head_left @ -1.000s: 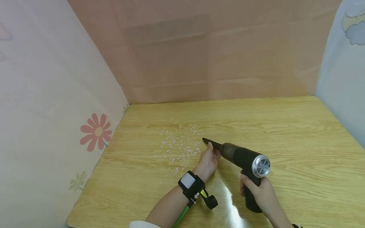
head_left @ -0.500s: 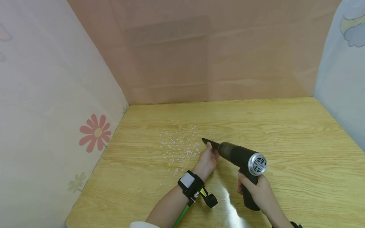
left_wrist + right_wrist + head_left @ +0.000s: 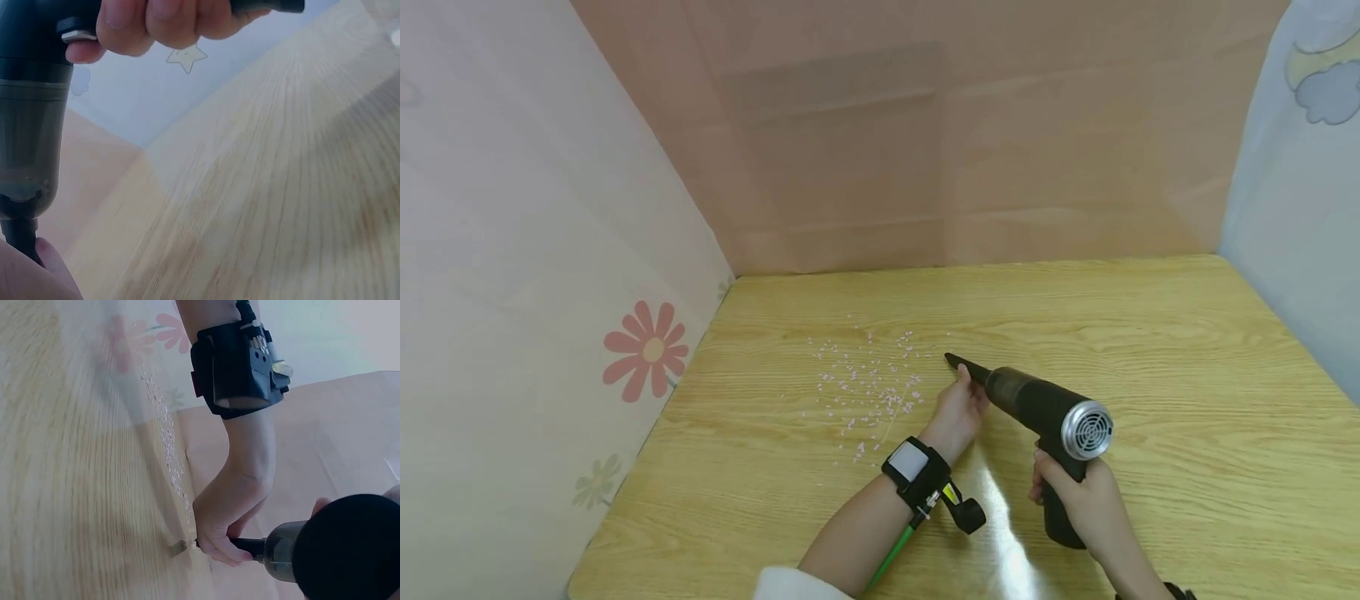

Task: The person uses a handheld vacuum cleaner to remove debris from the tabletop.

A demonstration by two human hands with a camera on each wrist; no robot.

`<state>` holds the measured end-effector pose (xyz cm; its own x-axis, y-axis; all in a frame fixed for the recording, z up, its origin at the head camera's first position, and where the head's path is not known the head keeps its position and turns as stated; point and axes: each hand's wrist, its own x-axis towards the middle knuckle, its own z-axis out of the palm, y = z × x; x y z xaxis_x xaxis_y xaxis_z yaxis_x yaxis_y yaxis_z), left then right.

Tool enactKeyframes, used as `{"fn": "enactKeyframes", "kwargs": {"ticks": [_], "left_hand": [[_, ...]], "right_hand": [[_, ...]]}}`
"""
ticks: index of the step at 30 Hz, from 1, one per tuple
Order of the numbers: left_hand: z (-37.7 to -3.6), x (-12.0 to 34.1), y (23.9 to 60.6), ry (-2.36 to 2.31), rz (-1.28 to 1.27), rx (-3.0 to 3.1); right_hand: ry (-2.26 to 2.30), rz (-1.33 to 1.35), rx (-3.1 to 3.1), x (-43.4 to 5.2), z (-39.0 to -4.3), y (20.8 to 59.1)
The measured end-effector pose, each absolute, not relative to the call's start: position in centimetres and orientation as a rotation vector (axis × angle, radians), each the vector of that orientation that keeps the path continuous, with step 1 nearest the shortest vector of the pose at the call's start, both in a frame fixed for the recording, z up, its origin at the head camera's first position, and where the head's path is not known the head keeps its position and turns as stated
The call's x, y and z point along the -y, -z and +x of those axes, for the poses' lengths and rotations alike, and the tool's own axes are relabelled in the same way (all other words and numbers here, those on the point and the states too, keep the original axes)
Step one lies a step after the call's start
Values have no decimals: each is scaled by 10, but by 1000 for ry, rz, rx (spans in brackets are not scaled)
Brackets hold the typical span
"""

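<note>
A black handheld vacuum cleaner (image 3: 1037, 408) with a silver rear grille and a smoky clear front section is held over the table in the head view. My right hand (image 3: 1086, 504) grips its handle, fingers wrapped round it; in the left wrist view those fingers (image 3: 169, 25) show close up. My left hand (image 3: 958, 417) holds the slim black nozzle (image 3: 968, 367), thumb along its upper side. The nozzle points left, its tip just right of many tiny pale pink scraps (image 3: 872, 387) scattered on the wood. In the right wrist view the tip sits low, close over the table.
The wood-grain table (image 3: 1187, 375) is bounded by a brown covered back wall (image 3: 962, 150) and pale side walls (image 3: 512, 292) with flower and cloud prints. A wrist camera strap (image 3: 917, 471) with a green cable (image 3: 891, 554) sits on my left forearm.
The vacuum's nozzle and my left hand have shifted a little to the right and away from me, off the scraps' right edge. Both holds stay the same, and the head view has turned slightly.
</note>
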<state>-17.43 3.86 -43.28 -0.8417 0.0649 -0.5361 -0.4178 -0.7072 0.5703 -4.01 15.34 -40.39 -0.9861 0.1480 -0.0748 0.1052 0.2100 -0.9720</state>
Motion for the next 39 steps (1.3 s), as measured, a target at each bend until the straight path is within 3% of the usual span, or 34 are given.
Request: {"fn": "enactKeyframes", "kwargs": {"ticks": [39], "left_hand": [[-193,-43,433,-2526,-720,-954]], "right_hand": [[-1933,-255,2380,-156,-59,403]]}}
